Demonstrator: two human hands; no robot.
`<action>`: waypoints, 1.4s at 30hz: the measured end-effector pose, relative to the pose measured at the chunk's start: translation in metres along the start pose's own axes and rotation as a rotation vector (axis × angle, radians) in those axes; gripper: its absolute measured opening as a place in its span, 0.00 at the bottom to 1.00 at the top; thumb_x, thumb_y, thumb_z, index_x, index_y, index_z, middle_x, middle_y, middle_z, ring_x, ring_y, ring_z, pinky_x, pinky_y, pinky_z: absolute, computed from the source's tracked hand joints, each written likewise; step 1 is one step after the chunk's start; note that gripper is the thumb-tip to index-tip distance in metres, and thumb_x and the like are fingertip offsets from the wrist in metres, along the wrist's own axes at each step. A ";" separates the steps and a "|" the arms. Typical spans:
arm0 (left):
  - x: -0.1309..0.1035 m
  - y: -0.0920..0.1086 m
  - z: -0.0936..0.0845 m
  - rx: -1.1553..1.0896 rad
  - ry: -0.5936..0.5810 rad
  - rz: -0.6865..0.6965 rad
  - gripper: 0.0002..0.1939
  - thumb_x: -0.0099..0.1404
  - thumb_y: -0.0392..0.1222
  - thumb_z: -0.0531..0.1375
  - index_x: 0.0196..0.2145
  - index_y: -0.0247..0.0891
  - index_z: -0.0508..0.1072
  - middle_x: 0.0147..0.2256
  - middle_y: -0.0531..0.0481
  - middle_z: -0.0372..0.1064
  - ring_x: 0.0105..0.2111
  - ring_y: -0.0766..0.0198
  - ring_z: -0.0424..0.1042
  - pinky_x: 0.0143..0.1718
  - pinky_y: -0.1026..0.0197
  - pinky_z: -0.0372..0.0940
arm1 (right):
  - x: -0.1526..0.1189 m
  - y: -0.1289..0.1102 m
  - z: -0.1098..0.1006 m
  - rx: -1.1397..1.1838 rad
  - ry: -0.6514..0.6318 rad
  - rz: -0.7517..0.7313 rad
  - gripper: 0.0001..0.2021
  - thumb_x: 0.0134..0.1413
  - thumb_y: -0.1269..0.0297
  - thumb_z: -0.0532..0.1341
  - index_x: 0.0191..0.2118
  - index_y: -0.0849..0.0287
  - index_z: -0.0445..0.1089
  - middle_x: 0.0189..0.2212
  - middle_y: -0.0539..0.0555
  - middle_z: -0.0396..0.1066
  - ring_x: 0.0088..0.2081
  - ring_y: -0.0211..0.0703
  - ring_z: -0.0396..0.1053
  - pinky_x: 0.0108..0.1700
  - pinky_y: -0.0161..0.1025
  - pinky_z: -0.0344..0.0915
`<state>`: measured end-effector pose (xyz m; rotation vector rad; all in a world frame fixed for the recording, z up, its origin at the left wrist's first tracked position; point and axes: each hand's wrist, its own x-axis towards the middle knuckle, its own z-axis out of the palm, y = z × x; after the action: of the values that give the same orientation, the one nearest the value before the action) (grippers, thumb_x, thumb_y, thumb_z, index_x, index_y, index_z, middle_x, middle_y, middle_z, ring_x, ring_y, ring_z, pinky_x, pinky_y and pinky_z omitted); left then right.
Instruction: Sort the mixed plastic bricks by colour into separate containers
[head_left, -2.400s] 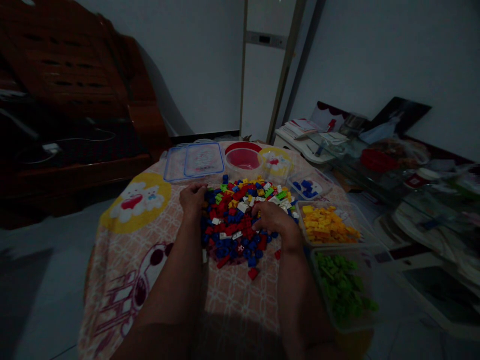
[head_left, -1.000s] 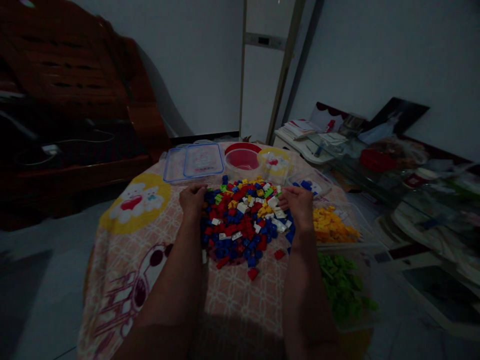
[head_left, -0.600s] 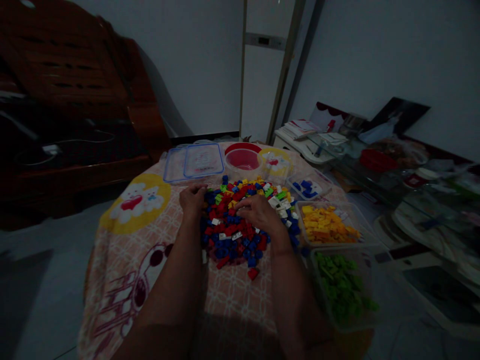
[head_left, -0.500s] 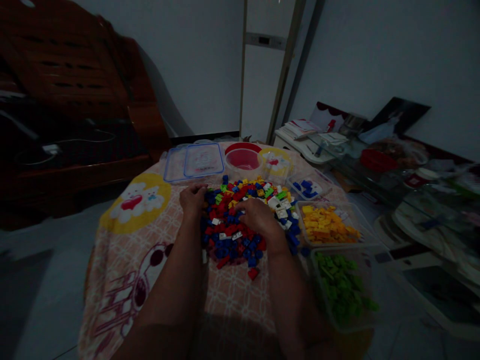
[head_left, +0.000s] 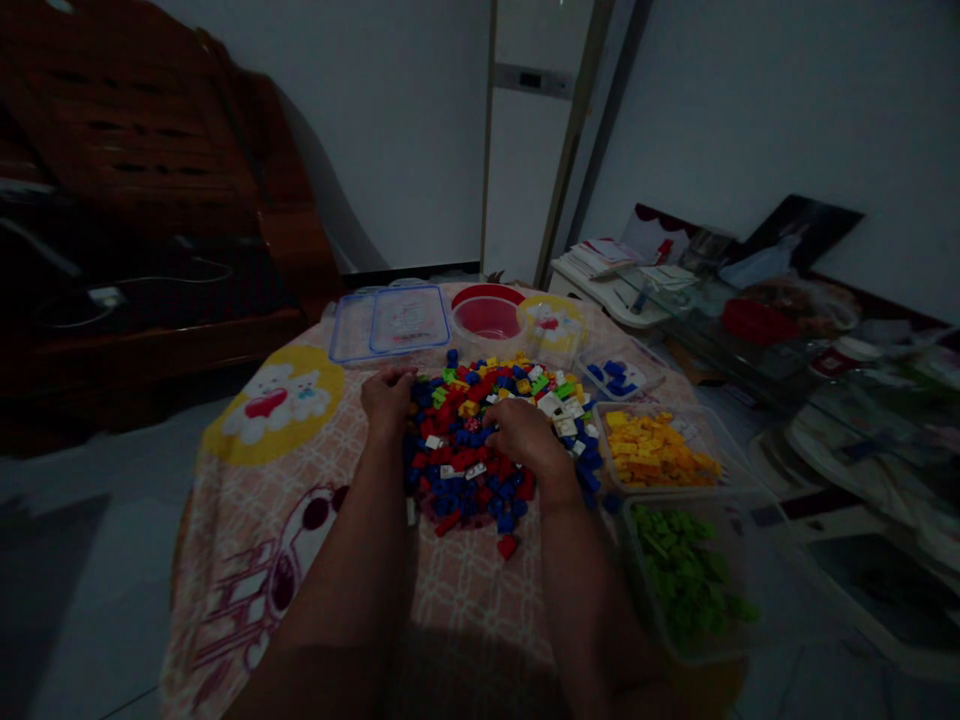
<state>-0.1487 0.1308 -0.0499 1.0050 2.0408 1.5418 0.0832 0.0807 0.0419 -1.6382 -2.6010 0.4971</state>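
Right hand (head_left: pixel 519 432) over mixed bricks (head_left: pixel 453 484) | left hand (head_left: pixel 385 402) at their edge | both curled (grip unclear)

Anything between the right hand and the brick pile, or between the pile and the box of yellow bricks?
Nothing visible stands between the right hand and the pile; the hand is right over it. Toward the box, only its own wall facing the pile stands in between; its top looks open.
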 end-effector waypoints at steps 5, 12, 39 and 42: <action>-0.001 0.002 0.000 -0.014 -0.003 -0.037 0.16 0.54 0.40 0.62 0.39 0.35 0.83 0.37 0.46 0.81 0.39 0.55 0.77 0.41 0.59 0.69 | 0.000 0.013 0.000 0.282 0.030 -0.034 0.08 0.46 0.72 0.69 0.35 0.58 0.77 0.30 0.50 0.78 0.38 0.43 0.76 0.40 0.34 0.66; 0.001 -0.001 0.000 0.018 -0.009 -0.010 0.17 0.55 0.42 0.62 0.40 0.36 0.84 0.37 0.45 0.80 0.40 0.55 0.77 0.40 0.59 0.69 | -0.002 0.038 0.000 1.096 0.231 0.117 0.10 0.43 0.65 0.68 0.32 0.59 0.70 0.16 0.43 0.69 0.15 0.35 0.66 0.18 0.29 0.61; -0.002 0.003 0.000 0.023 0.007 -0.017 0.16 0.54 0.42 0.62 0.38 0.36 0.84 0.34 0.47 0.80 0.37 0.56 0.77 0.39 0.60 0.69 | 0.007 0.118 0.012 1.321 1.363 0.481 0.25 0.44 0.66 0.61 0.53 0.64 0.71 0.48 0.60 0.75 0.47 0.43 0.76 0.50 0.41 0.75; -0.001 0.000 0.001 0.021 0.006 -0.019 0.16 0.54 0.42 0.62 0.39 0.36 0.84 0.35 0.47 0.80 0.38 0.56 0.77 0.39 0.60 0.69 | 0.002 0.115 0.011 1.093 1.230 0.541 0.20 0.47 0.64 0.59 0.47 0.66 0.76 0.36 0.58 0.78 0.35 0.46 0.77 0.39 0.41 0.76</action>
<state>-0.1476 0.1309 -0.0498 0.9871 2.0695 1.5187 0.1807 0.1254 -0.0010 -1.3924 -0.7466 0.5030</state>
